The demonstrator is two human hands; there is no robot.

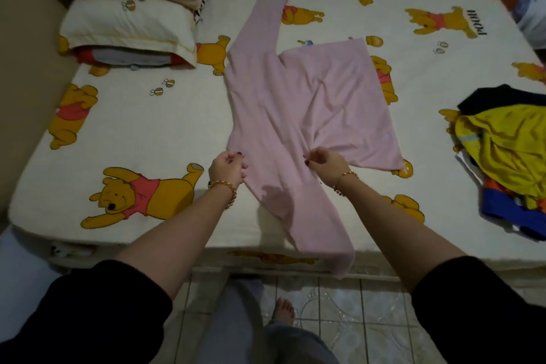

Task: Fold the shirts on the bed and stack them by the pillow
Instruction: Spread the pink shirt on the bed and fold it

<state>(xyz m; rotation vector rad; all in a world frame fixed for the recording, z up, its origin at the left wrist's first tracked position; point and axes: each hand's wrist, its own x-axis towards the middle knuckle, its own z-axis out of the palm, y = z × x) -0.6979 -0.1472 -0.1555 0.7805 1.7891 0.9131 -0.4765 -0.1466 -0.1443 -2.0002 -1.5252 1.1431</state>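
My left hand pinches the near edge of the pink shirt, and my right hand has its fingers curled into a bunch of the same cloth, where the creases gather. The shirt lies spread in the middle of the bed, one sleeve reaching toward the far side and the other hanging over the near edge. I judge the folding of this one has barely begun: neither sleeve is turned in and the body is flat. A pile of unfolded clothes waits at my right. No folded stack shows beside the pillow, so nearly all the task remains.
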